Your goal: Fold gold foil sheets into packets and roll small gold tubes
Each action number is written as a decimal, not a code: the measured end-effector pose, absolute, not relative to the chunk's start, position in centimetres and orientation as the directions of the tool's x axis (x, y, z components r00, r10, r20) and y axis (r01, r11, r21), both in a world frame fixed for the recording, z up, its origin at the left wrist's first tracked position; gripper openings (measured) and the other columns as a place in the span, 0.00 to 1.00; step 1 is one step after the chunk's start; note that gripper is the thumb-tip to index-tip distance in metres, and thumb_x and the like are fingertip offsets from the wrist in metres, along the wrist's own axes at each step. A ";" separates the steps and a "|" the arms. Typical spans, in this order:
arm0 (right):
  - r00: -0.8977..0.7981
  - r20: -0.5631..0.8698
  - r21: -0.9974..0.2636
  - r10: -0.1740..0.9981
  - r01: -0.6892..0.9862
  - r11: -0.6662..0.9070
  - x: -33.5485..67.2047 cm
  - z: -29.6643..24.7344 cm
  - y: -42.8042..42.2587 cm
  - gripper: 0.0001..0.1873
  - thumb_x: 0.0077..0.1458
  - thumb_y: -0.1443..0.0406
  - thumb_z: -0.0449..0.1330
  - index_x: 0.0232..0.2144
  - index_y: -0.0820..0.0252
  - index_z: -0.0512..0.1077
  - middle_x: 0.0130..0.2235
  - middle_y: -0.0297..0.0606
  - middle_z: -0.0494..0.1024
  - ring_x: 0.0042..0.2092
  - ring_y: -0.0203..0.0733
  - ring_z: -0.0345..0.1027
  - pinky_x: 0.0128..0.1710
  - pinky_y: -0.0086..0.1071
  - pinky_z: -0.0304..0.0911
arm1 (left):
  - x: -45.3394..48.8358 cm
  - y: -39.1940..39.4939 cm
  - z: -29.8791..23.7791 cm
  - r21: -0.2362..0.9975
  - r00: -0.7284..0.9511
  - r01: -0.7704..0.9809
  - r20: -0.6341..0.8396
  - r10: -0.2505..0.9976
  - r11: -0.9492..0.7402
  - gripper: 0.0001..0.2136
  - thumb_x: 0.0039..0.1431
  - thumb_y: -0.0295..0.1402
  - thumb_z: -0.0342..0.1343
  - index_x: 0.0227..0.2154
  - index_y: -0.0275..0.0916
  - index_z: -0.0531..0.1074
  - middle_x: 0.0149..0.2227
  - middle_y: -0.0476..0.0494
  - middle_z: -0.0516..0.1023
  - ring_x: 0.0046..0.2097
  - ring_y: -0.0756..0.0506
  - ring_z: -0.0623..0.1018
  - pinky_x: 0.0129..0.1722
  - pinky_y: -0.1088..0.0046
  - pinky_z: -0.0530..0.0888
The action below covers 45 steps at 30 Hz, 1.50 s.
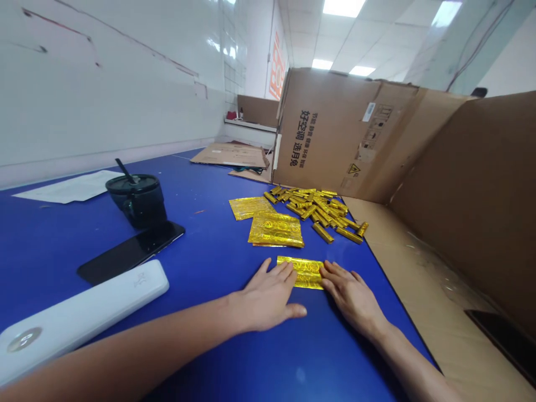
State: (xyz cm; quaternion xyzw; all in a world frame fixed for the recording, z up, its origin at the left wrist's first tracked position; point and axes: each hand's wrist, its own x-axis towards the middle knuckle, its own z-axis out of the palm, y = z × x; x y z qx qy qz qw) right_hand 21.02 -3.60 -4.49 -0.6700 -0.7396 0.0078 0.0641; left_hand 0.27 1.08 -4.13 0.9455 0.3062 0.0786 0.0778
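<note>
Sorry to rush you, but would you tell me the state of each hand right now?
Left hand: open, flat, fingertips on the gold foil, not gripping.
Right hand: open, flat, fingers on the foil's end, not gripping.

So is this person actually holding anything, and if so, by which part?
Nothing looks gripped: the left hand and right hand lie open, touching the short ends of a gold foil sheet without pinching it.

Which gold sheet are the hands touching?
The gold foil sheet between the left hand and right hand; the far sheet and middle sheet lie untouched.
</note>
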 end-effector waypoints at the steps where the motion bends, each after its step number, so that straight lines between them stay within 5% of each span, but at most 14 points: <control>1: -0.094 0.110 -0.086 0.989 0.991 0.103 21.2 -4.6 -3.4 0.20 0.57 0.58 0.41 0.47 0.54 0.65 0.54 0.37 0.62 0.56 0.44 0.51 0.52 0.47 0.48 | 0.5 1.5 -3.7 0.180 0.784 0.584 0.128 0.608 -0.792 0.22 0.56 0.47 0.41 0.45 0.36 0.65 0.49 0.39 0.66 0.52 0.40 0.63 0.52 0.59 0.52; 4: -0.110 0.154 -0.071 0.982 0.990 0.122 21.7 -5.1 -2.9 0.18 0.56 0.59 0.44 0.43 0.55 0.68 0.53 0.39 0.64 0.54 0.45 0.54 0.51 0.45 0.49 | 1.3 3.2 -3.0 0.162 0.742 0.635 0.144 0.655 -0.755 0.15 0.57 0.39 0.42 0.30 0.37 0.71 0.33 0.42 0.74 0.39 0.42 0.71 0.42 0.65 0.62; 9: -0.035 0.218 -0.154 0.975 0.986 0.070 22.8 -6.4 -2.4 0.28 0.53 0.57 0.47 0.54 0.63 0.54 0.57 0.48 0.55 0.57 0.47 0.48 0.51 0.46 0.49 | 2.0 4.9 -3.7 0.166 0.642 0.708 0.256 0.723 -0.687 0.21 0.50 0.43 0.51 0.42 0.33 0.65 0.40 0.37 0.67 0.44 0.39 0.66 0.41 0.64 0.62; 14: -0.039 0.251 -0.219 0.967 0.971 0.097 23.5 -7.1 -2.1 0.33 0.52 0.56 0.48 0.57 0.64 0.44 0.57 0.49 0.54 0.58 0.48 0.44 0.51 0.47 0.50 | 1.9 5.4 -4.4 0.190 0.650 0.673 0.309 0.695 -0.714 0.14 0.48 0.41 0.54 0.35 0.38 0.69 0.34 0.43 0.68 0.39 0.42 0.67 0.37 0.67 0.64; 19: -0.070 0.356 -0.166 0.932 0.976 0.137 23.4 -7.1 -2.2 0.29 0.50 0.58 0.52 0.53 0.62 0.53 0.57 0.50 0.55 0.57 0.50 0.46 0.50 0.49 0.50 | 2.0 5.2 -4.5 0.201 0.650 0.615 0.418 0.635 -0.762 0.03 0.53 0.29 0.50 0.30 0.39 0.69 0.32 0.48 0.68 0.37 0.46 0.66 0.38 0.70 0.63; 24: -0.133 0.507 -0.135 0.851 0.963 0.232 23.2 -6.7 -2.3 0.12 0.49 0.63 0.53 0.38 0.60 0.65 0.51 0.49 0.63 0.52 0.50 0.56 0.48 0.48 0.53 | 2.0 4.6 -4.4 0.172 0.626 0.567 0.546 0.557 -0.806 0.06 0.55 0.26 0.47 0.28 0.37 0.68 0.33 0.46 0.67 0.38 0.47 0.65 0.38 0.71 0.62; 28: -0.167 0.654 -0.115 0.738 0.942 0.314 22.9 -5.6 -2.9 0.07 0.52 0.67 0.50 0.35 0.58 0.66 0.39 0.42 0.72 0.42 0.45 0.64 0.45 0.45 0.56 | 1.7 4.2 -4.0 0.111 0.611 0.519 0.645 0.459 -0.848 0.08 0.57 0.26 0.44 0.28 0.36 0.68 0.33 0.45 0.67 0.37 0.47 0.64 0.37 0.70 0.62; 33: -0.187 0.782 -0.023 0.595 0.945 0.328 22.6 -4.5 -4.1 0.06 0.51 0.69 0.52 0.31 0.58 0.67 0.37 0.42 0.70 0.39 0.44 0.62 0.39 0.41 0.59 | 0.7 3.5 -3.7 -0.026 0.602 0.431 0.752 0.266 -0.902 0.10 0.57 0.25 0.42 0.26 0.36 0.67 0.31 0.44 0.68 0.34 0.48 0.64 0.34 0.72 0.62; 39: -0.312 0.573 -0.128 0.758 0.879 0.459 21.8 -4.2 -5.0 0.06 0.52 0.68 0.50 0.30 0.57 0.68 0.34 0.40 0.71 0.36 0.41 0.64 0.35 0.34 0.61 | -1.5 2.8 -5.2 -0.052 0.804 0.369 0.519 0.291 -0.928 0.09 0.57 0.25 0.42 0.27 0.36 0.66 0.29 0.45 0.69 0.31 0.49 0.66 0.32 0.74 0.64; 45: -0.286 0.340 -0.395 0.896 0.821 0.412 21.5 -3.9 -5.1 0.09 0.54 0.66 0.48 0.30 0.57 0.68 0.30 0.37 0.72 0.33 0.39 0.65 0.33 0.33 0.61 | -1.7 2.9 -5.4 0.126 0.838 0.366 0.386 0.386 -0.922 0.07 0.57 0.26 0.43 0.29 0.36 0.66 0.28 0.47 0.70 0.32 0.50 0.68 0.34 0.77 0.64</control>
